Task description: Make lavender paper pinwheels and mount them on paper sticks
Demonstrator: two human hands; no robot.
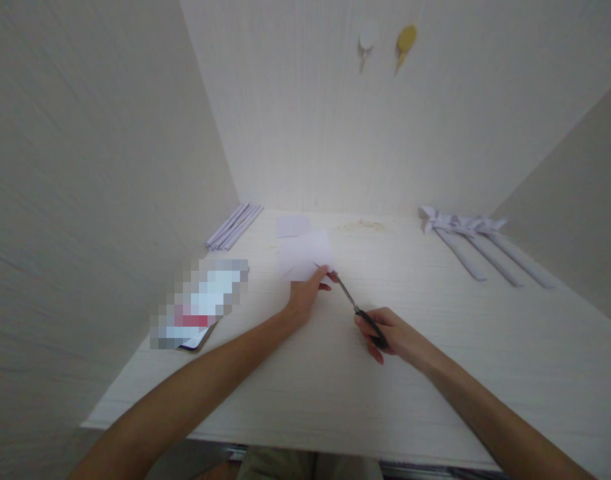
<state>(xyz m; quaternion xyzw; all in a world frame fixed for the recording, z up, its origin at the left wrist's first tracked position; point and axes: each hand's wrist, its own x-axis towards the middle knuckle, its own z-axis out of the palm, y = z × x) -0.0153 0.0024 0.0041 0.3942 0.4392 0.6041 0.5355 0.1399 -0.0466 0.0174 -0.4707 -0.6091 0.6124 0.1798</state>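
My right hand [383, 330] is wrapped round the black handles of a pair of scissors [346, 292]. The blades point up and left, and their tips reach the right edge of a white sheet of paper [305, 252]. With fingers and thumb, my left hand [309, 293] pinches that paper at its lower right corner, close to the blades. How far the blades enter the paper is hidden by the left fingers. A smaller piece of paper [292, 225] lies just behind the sheet, flat on the table.
Several rolled paper sticks [234, 227] lie at the back left. A phone [205, 303], partly pixelated, rests on the left. Three paper strips with folded, pinwheel-like ends [485, 250] lie at the right. Two hooks, one yellow [406, 40], one white [366, 39], hang on the back wall.
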